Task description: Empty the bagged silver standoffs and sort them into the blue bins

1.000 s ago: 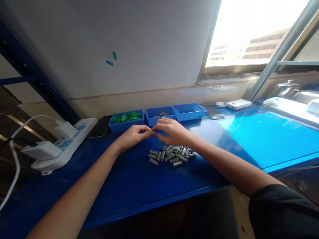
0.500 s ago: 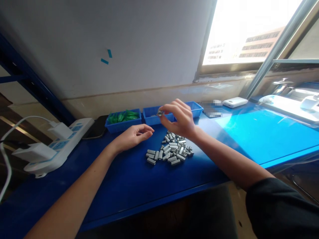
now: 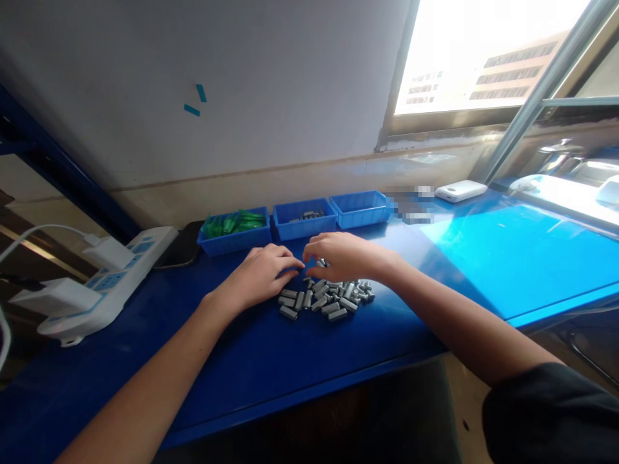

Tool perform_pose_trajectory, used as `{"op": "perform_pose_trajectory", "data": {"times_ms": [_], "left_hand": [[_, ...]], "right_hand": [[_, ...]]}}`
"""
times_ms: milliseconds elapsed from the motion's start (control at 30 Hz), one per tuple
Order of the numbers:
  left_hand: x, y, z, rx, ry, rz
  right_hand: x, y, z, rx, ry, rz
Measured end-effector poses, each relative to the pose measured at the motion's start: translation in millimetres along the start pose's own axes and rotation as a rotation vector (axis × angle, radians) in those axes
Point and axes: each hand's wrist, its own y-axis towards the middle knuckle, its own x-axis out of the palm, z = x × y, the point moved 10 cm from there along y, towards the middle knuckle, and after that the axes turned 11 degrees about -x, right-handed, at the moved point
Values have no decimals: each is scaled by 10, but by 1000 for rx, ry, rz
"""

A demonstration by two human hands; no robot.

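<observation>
A pile of silver hexagonal metal standoffs (image 3: pixel 337 314), mixed with small screw-like pieces (image 3: pixel 365 291), lies on the blue table. My left hand (image 3: pixel 264 274) rests at the pile's left side, thumb and fingers apart, with nothing visible between them. Over the back of the pile reaches my right hand (image 3: pixel 341 254), palm down, its fingers curved and parted from the thumb. A few metal pieces show in the gap beneath its fingers. The tips of both hands are close together. The right palm hides some of the pile.
Behind the hands stand three blue bins: one with green plastic pieces (image 3: pixel 236 223), a middle bin (image 3: pixel 294 229) with several metal parts, and a right bin (image 3: pixel 362 218). A power strip (image 3: pixel 109 283) and dark phone (image 3: pixel 181 248) lie left. A white power bank (image 3: pixel 461 191) lies right.
My right hand has come down from above the bins to the pile, and the metal piece it pinched no longer shows between its fingertips. My left hand has shifted slightly toward the pile.
</observation>
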Motion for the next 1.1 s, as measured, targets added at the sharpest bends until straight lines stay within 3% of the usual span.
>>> {"op": "perform_pose_trajectory", "data": {"times_ms": [200, 467, 667, 900, 1100], "left_hand": [[79, 29, -231, -87, -17, -31], [83, 14, -196, -118, 1, -29], [85, 1, -202, -131, 2, -48], [109, 3, -226, -136, -1, -55], [133, 9, -232, -139, 11, -64]], "right_hand": [[165, 7, 26, -47, 50, -76], [220, 74, -92, 10, 113, -26], [245, 98, -199, -110, 254, -72], [229, 125, -258, -175, 266, -13], [300, 165, -271, -131, 233, -47]]}}
